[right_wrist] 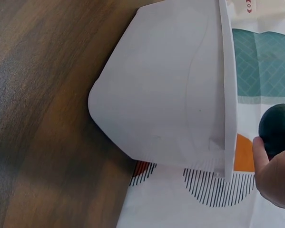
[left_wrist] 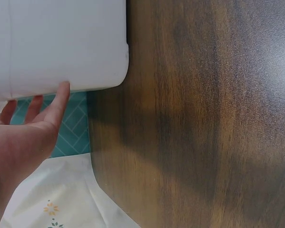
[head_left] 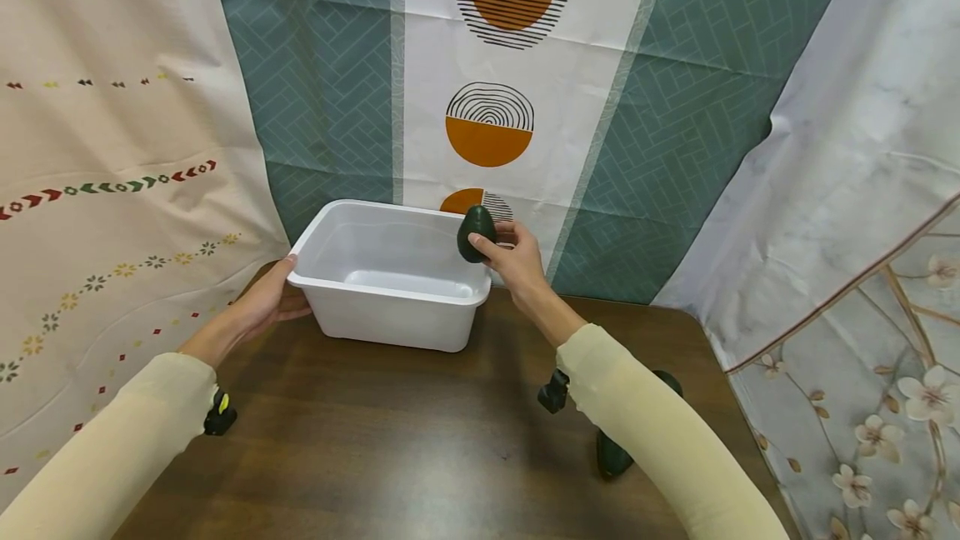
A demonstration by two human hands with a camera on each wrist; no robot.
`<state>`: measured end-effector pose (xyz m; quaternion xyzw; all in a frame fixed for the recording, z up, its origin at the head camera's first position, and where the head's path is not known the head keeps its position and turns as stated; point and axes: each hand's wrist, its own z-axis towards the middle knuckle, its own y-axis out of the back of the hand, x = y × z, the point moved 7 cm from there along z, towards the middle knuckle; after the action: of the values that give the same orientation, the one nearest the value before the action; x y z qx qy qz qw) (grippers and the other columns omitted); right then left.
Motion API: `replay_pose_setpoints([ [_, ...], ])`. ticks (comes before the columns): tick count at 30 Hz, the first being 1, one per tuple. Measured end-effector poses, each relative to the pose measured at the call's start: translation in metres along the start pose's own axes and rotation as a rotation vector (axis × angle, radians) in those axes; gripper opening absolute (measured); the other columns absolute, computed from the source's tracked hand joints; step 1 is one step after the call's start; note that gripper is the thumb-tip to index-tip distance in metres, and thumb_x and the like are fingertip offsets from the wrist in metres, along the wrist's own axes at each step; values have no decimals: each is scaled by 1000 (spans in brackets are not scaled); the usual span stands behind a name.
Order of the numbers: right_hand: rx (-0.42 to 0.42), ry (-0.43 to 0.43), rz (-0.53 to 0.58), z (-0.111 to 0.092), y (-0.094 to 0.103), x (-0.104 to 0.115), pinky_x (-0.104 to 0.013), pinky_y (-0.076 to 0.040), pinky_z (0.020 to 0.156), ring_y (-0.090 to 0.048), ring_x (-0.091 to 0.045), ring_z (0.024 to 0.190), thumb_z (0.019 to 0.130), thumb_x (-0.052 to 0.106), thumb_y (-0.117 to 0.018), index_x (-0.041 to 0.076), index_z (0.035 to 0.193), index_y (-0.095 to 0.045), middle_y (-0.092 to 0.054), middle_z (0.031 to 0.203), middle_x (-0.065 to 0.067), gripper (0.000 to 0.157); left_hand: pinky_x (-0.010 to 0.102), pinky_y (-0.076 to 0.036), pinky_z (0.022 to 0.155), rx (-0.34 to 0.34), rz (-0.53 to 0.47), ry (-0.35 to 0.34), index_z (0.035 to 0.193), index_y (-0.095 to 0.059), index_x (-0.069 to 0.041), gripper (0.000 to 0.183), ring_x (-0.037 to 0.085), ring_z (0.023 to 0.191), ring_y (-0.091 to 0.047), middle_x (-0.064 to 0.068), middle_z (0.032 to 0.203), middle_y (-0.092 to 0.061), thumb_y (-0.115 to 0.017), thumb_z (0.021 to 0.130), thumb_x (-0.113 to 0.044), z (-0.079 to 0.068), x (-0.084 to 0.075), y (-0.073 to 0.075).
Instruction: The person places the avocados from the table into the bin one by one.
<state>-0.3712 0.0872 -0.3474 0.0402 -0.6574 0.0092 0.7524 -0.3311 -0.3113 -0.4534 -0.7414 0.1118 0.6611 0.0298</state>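
My right hand (head_left: pixel 519 261) holds a dark green avocado (head_left: pixel 476 233) above the right end of a white plastic tub (head_left: pixel 390 319), thumb across its near side. In the right wrist view the avocado (right_wrist: pixel 278 128) shows past the tub's rim (right_wrist: pixel 230 95), partly cut off by the frame. On the tub's left end, my left hand (head_left: pixel 262 302) grips the rim with the thumb, its fingers against the outer wall; the left wrist view shows those fingers (left_wrist: pixel 61 102) touching the tub. Inside, the visible floor of the tub is bare.
Two more dark green avocados, one nearer (head_left: pixel 613 455) and one farther (head_left: pixel 667 382), lie on the brown wooden table (head_left: pixel 420 432), partly hidden by my right sleeve (head_left: pixel 660 432). Patterned cloths (head_left: pixel 330 90) hang behind and at both sides.
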Motion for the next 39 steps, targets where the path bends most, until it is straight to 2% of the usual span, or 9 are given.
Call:
replay_pose_setpoints([
  [2, -5, -1, -3, 0, 1, -1, -39, -63, 94, -65, -28, 108, 93, 25, -85, 3, 133, -60, -60, 124, -17, 52, 65, -41, 114, 1, -5, 1, 170, 6, -11, 79, 58, 143, -33, 37, 166, -16, -14, 113, -61, 0, 0, -1],
  [8, -9, -9, 13, 0, 4, -2, -39, -63, 94, -66, -29, 109, 94, 25, -85, 3, 133, -60, -59, 124, -17, 52, 55, -51, 109, 0, -4, 4, 170, 6, -11, 79, 59, 142, -34, 37, 165, -16, -14, 112, -61, 1, 0, -2],
  [16, -28, -18, 87, 3, 11, -2, -43, -62, 95, -65, -38, 114, 97, 15, -80, -5, 136, -55, -54, 123, -18, 50, 59, -47, 112, 0, -14, 4, 170, 6, -11, 78, 58, 142, -33, 36, 166, -15, -15, 112, -60, 1, 0, -2],
  [23, -5, -9, 102, 4, 14, -1, -41, -63, 94, -62, -43, 119, 97, 15, -80, -3, 130, -56, -54, 121, -17, 45, 52, -53, 107, 8, 6, -6, 170, 5, -9, 78, 58, 143, -33, 38, 164, -17, -13, 113, -59, 0, 0, -1],
  [25, 2, -8, 93, 3, 15, -2, -42, -63, 94, -61, -43, 119, 97, 15, -80, -3, 129, -56, -53, 121, -17, 44, 52, -53, 107, 7, 6, -5, 170, 5, -9, 78, 58, 143, -33, 39, 164, -18, -13, 113, -59, 0, 0, -1],
  [28, 21, -10, 69, 2, 18, -3, -44, -62, 96, -62, -36, 115, 98, 17, -79, -2, 129, -56, -54, 121, -17, 43, 54, -52, 108, 5, -3, -3, 170, 5, -9, 78, 59, 142, -33, 39, 164, -16, -13, 113, -59, 1, 1, 0],
  [31, 47, -5, 51, 0, 21, -3, -49, -59, 100, -61, -29, 112, 98, 16, -78, -2, 130, -56, -55, 123, -17, 43, 58, -48, 111, -1, -7, -1, 170, 6, -10, 78, 59, 143, -33, 38, 165, -15, -13, 113, -59, 1, 1, 0],
  [34, 80, 7, 42, -3, 25, -2, -54, -57, 102, -61, -28, 115, 99, 13, -77, -3, 133, -55, -55, 126, -19, 43, 61, -45, 114, 1, -9, 1, 170, 6, -11, 78, 58, 144, -32, 37, 166, -15, -14, 113, -60, 1, 1, 0],
  [39, 118, 20, -25, -7, 36, -3, -49, -59, 100, -60, -30, 118, 101, 14, -75, -3, 136, -54, -56, 129, -20, 44, 63, -43, 114, 2, -14, 0, 170, 5, -11, 78, 59, 143, -33, 37, 166, -14, -14, 113, -59, 1, 0, -1],
])
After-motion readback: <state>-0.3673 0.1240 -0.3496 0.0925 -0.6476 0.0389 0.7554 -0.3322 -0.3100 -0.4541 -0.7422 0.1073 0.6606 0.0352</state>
